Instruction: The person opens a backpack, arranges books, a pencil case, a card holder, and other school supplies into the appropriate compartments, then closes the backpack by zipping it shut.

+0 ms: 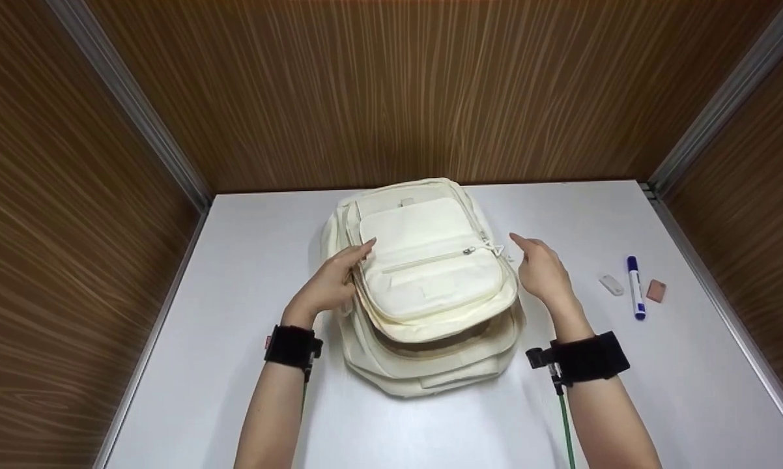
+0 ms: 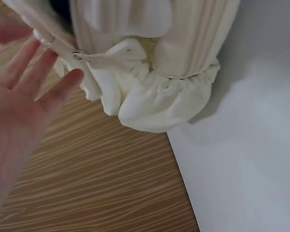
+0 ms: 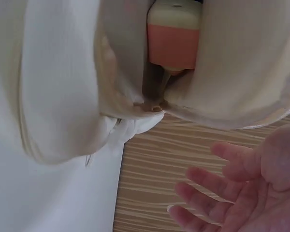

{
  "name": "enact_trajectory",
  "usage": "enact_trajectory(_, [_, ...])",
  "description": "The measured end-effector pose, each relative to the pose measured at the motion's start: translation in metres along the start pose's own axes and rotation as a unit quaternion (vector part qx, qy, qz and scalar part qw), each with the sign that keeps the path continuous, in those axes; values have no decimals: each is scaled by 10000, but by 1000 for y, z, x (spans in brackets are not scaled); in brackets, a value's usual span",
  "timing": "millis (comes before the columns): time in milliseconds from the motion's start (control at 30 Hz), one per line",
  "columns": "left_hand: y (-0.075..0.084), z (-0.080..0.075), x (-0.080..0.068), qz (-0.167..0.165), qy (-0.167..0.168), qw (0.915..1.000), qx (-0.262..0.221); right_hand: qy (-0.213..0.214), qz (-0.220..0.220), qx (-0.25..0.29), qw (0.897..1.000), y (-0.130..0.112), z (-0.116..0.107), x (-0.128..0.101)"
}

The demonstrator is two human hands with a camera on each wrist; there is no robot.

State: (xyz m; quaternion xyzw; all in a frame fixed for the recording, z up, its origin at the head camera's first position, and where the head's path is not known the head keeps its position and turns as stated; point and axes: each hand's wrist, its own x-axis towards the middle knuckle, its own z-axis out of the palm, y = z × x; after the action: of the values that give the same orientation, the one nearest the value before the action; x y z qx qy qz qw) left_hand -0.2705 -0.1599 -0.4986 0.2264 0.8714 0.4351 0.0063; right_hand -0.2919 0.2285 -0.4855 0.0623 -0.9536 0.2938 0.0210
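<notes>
A cream backpack (image 1: 430,280) lies flat on the white table (image 1: 248,273) with its front pocket up. My left hand (image 1: 337,279) is at its left side, fingers straight, fingertips touching the pocket's edge. In the left wrist view the left hand (image 2: 24,92) shows an open palm beside the backpack's gathered side pocket (image 2: 159,96) and a metal zipper pull (image 2: 78,54). My right hand (image 1: 540,267) hovers open just right of the backpack, near a zipper pull (image 1: 469,250). The right wrist view shows the right hand (image 3: 237,193) empty, below a gap in the backpack (image 3: 63,87) where a pink and pale object (image 3: 174,41) sits.
On the table to the right lie a small white piece (image 1: 612,284), a blue marker (image 1: 636,287) and a small pink-brown block (image 1: 656,290). Brown wood-grain walls (image 1: 391,91) close the table on three sides. Black bands with cameras sit on both wrists.
</notes>
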Motion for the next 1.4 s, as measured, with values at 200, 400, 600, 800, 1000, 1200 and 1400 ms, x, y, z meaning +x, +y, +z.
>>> enact_trajectory(200, [13, 11, -3, -649, 503, 9953, 515, -363, -211, 549, 9976, -7, 5, 2])
enact_trajectory(400, [29, 34, -6, -1120, 51, 9875, 1107, -959, -629, 410, 9926, -9, 9, -2])
enact_trajectory(600, [31, 46, -4, -1310, -329, 9816, 1350, -1270, -908, 246, 9874, -6, 15, -5])
enact_trajectory(800, [19, 44, 3, -1205, -281, 9855, 1163, -1108, -1070, -12, 9881, -14, 20, -10])
enact_trajectory(1000, [10, 38, 15, -1112, -272, 9898, 846, -1154, -1458, -304, 9821, -37, 26, -12])
enact_trajectory(1200, [5, 35, 27, -1114, -327, 9905, 741, -1263, -1900, -819, 9702, -64, 40, -5])
enact_trajectory(1400, [2, 36, 29, -1094, -248, 9908, 751, -1312, -1947, -1361, 9625, -85, 57, 5])
